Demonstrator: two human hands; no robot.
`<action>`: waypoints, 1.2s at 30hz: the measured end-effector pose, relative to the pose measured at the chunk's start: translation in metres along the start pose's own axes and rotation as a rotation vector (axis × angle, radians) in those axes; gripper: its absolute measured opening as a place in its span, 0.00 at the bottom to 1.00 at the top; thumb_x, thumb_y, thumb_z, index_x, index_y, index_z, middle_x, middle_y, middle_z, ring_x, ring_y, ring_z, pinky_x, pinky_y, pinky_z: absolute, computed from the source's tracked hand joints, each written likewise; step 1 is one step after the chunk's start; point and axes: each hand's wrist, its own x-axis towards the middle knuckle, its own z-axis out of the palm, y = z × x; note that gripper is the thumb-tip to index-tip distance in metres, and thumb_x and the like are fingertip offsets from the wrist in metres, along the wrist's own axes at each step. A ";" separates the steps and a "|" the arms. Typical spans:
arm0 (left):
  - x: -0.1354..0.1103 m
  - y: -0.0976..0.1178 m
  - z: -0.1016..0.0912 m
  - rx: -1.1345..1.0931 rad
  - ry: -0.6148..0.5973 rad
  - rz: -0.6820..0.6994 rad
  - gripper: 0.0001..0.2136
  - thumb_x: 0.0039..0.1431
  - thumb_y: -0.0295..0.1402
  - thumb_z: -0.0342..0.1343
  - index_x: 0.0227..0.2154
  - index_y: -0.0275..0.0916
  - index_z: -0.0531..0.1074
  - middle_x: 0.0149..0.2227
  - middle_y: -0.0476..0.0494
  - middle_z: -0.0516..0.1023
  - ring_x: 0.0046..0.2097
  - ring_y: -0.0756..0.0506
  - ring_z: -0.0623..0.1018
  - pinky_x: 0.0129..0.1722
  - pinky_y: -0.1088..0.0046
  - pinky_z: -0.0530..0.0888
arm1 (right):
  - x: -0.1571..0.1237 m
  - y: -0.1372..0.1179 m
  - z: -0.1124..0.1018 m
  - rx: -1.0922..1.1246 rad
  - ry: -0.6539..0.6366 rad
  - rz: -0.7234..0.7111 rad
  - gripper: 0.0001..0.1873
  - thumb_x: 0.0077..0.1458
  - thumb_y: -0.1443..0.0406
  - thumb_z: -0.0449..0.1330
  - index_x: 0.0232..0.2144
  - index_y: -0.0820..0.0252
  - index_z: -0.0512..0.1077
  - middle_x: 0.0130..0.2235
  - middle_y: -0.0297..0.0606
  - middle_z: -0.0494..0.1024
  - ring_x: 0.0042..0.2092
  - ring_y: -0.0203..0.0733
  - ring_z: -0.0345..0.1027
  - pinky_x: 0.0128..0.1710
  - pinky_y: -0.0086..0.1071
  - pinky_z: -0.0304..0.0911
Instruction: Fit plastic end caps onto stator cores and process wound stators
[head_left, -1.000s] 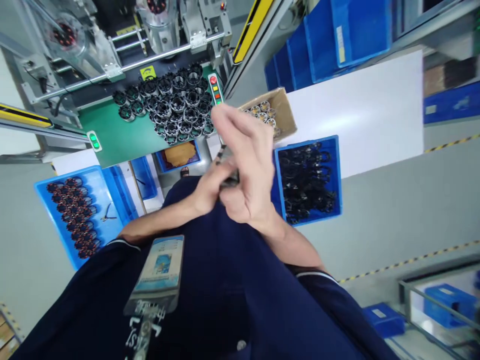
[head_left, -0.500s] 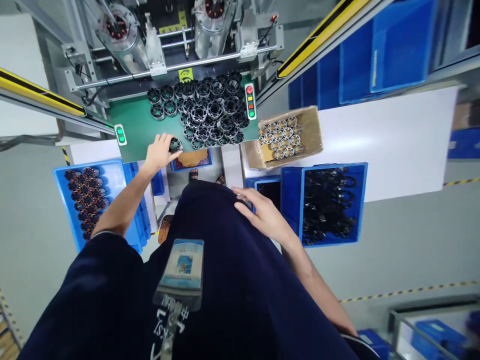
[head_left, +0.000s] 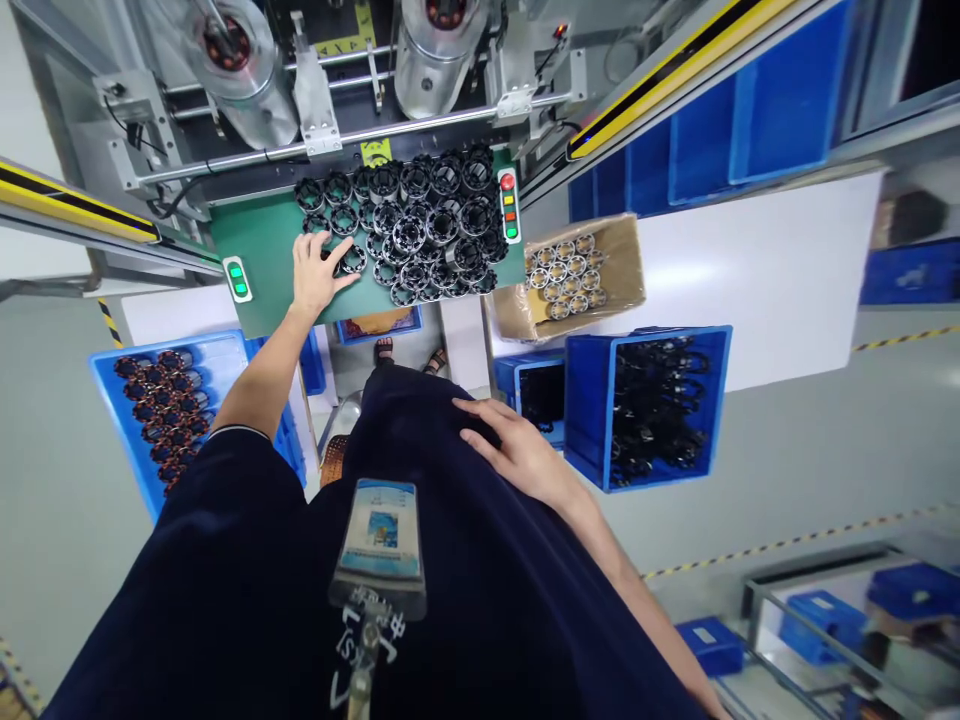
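Note:
On the green bench top (head_left: 262,255), my left hand (head_left: 313,278) has its thumb and fingers curled around a black-and-silver motor stator core (head_left: 352,260). Part of what lies under those fingers is hidden. Just right of this hand stand many similar stator cores (head_left: 442,225), in crowded, partly stacked rows. My right hand (head_left: 517,450) rests on the dark clothing over my thigh, fingers stretched out and holding nothing.
Behind the bench stands a machine with metal cylinders (head_left: 431,75) and a rail. Button panels (head_left: 510,205) (head_left: 238,279) flank the bench. A carton of metal rings (head_left: 626,270) and a blue bin of black parts (head_left: 660,410) are right; a blue bin of copper-wound stators (head_left: 161,410) is left.
My left hand has moved the stator core away from the bench's front edge, up toward the other cores. The right hand stays on my thigh. The view has shifted slightly.

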 end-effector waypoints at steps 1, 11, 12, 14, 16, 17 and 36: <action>0.005 -0.002 -0.002 0.048 -0.012 0.010 0.51 0.79 0.78 0.62 0.85 0.42 0.72 0.91 0.36 0.66 0.90 0.24 0.41 0.92 0.27 0.28 | 0.000 0.000 0.000 0.001 0.008 0.010 0.30 0.90 0.43 0.60 0.82 0.41 0.80 0.73 0.48 0.91 0.75 0.64 0.88 0.81 0.69 0.83; 0.037 -0.036 0.000 0.395 0.041 0.102 0.41 0.82 0.59 0.70 0.86 0.40 0.75 0.91 0.23 0.65 0.91 0.19 0.58 0.94 0.30 0.47 | -0.001 0.018 0.007 0.088 0.080 -0.008 0.32 0.90 0.41 0.62 0.81 0.44 0.82 0.77 0.48 0.89 0.78 0.65 0.86 0.84 0.69 0.79; 0.038 -0.039 0.001 0.372 0.081 0.114 0.42 0.78 0.59 0.73 0.84 0.40 0.78 0.90 0.21 0.68 0.90 0.17 0.60 0.93 0.29 0.48 | -0.002 0.023 0.008 0.106 0.094 -0.018 0.32 0.89 0.41 0.62 0.81 0.44 0.83 0.77 0.48 0.90 0.78 0.65 0.86 0.85 0.68 0.79; 0.038 -0.043 0.003 0.331 0.165 0.130 0.44 0.72 0.62 0.78 0.80 0.38 0.79 0.86 0.21 0.70 0.88 0.16 0.62 0.93 0.26 0.49 | -0.003 0.041 0.009 0.139 0.130 -0.019 0.33 0.88 0.39 0.64 0.80 0.45 0.84 0.76 0.47 0.91 0.76 0.63 0.87 0.83 0.65 0.81; 0.031 -0.041 0.010 0.304 0.283 0.126 0.48 0.70 0.69 0.77 0.77 0.36 0.78 0.83 0.23 0.72 0.85 0.19 0.63 0.92 0.25 0.52 | -0.008 0.070 0.004 0.154 0.187 0.030 0.33 0.86 0.38 0.65 0.78 0.45 0.86 0.74 0.46 0.92 0.71 0.62 0.91 0.77 0.61 0.86; 0.024 -0.038 0.017 0.288 0.355 0.129 0.48 0.71 0.72 0.74 0.76 0.36 0.78 0.81 0.23 0.73 0.83 0.21 0.65 0.91 0.26 0.56 | -0.014 0.089 -0.001 0.153 0.227 0.075 0.34 0.85 0.37 0.66 0.76 0.47 0.87 0.72 0.47 0.93 0.67 0.61 0.93 0.73 0.59 0.89; 0.054 0.287 0.341 0.394 -0.313 0.705 0.12 0.86 0.40 0.62 0.57 0.45 0.90 0.60 0.32 0.93 0.64 0.30 0.87 0.68 0.48 0.81 | -0.084 0.381 -0.057 -0.027 0.705 0.864 0.38 0.72 0.54 0.72 0.78 0.61 0.77 0.75 0.64 0.75 0.71 0.70 0.78 0.76 0.59 0.77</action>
